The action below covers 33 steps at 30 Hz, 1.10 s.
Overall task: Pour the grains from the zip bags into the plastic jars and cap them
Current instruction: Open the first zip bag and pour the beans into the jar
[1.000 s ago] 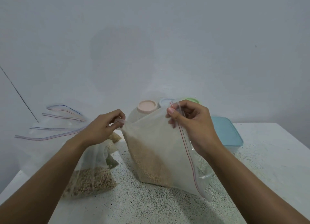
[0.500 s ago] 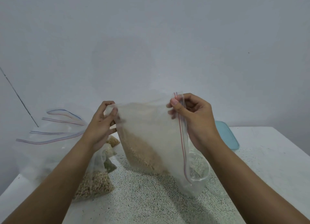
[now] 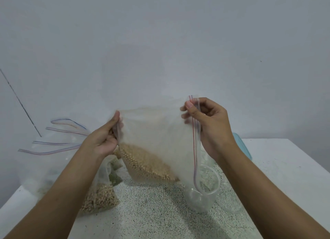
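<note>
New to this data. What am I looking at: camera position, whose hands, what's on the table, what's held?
No machine here: a person works bare-handed. The one picture comes from a wide-angle camera worn on their head, looking down. The left hand and right hand each pinch an edge of a clear zip bag of tan grains, tilted so its red-striped zip end hangs into an open clear plastic jar standing on a white speckled table. At the left lie more clear zip bags, one holding similar grains. A teal plastic lid or box shows behind the right wrist.

Clear plastic zip bag (image 3: 157,131); speckled matt table (image 3: 160,212).
</note>
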Each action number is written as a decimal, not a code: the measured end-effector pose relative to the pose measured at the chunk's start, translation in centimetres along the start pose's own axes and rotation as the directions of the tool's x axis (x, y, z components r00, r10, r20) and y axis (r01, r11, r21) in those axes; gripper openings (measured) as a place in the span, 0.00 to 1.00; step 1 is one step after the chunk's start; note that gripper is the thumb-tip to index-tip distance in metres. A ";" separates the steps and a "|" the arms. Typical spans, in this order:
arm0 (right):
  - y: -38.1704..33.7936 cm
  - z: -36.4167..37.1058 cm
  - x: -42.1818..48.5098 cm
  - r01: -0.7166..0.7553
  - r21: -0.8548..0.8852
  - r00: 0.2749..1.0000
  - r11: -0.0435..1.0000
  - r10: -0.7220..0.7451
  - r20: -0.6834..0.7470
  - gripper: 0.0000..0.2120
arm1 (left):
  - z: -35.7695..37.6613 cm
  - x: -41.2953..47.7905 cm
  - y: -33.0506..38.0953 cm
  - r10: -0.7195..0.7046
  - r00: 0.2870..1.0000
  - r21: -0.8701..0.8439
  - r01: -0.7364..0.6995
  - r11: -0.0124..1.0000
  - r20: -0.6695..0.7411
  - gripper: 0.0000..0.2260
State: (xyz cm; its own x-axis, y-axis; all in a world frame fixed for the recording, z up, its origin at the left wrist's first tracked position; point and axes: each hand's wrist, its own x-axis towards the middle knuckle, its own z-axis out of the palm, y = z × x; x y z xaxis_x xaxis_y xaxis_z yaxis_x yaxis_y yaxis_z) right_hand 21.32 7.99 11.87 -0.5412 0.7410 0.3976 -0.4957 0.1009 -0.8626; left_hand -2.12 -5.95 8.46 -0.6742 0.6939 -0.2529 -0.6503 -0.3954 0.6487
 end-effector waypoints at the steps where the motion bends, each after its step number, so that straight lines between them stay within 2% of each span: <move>1: -0.2 0.0 0.1 0.002 0.004 1.000 1.000 -0.002 -0.004 0.02 | 0.2 -0.1 0.2 0.001 1.000 -0.008 -0.001 1.000 0.013 0.05; 6: -1.2 -0.5 0.6 -0.004 0.054 1.000 0.999 0.005 -0.027 0.01 | 1.9 -1.1 1.4 0.073 0.997 0.079 -0.075 0.994 0.028 0.04; 11: -2.0 -1.2 1.0 0.008 0.085 0.998 0.996 -0.003 -0.063 0.02 | 3.4 -1.3 2.5 0.158 0.980 0.163 -0.178 0.971 0.124 0.03; 19: -3.1 -2.3 1.2 0.068 0.063 0.993 0.996 -0.062 -0.103 0.04 | 5.6 -1.7 2.8 0.277 0.945 0.253 -0.314 0.915 0.173 0.06; 21: -3.2 -2.5 1.1 0.079 0.058 0.992 0.995 -0.073 -0.106 0.05 | 6.1 -2.0 2.6 0.295 0.939 0.267 -0.335 0.904 0.179 0.06; 25: -2.9 -3.2 0.6 0.076 0.056 0.988 0.996 -0.068 -0.139 0.01 | 7.0 -2.4 2.4 0.306 0.931 0.295 -0.355 0.887 0.200 0.06; 33: -2.2 -4.3 -0.2 0.046 0.107 0.979 0.993 -0.024 -0.201 0.02 | 7.8 -2.9 1.9 0.314 0.915 0.373 -0.392 0.841 0.255 0.06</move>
State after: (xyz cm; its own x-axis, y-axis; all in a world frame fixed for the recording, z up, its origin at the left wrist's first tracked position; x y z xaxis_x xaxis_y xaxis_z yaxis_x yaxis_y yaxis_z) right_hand 25.36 10.49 12.33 -0.3817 0.8566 0.3472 -0.5902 0.0632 -0.8048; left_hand 1.35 -4.04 16.10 -0.7316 0.6639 0.1552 -0.1514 -0.3802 0.9124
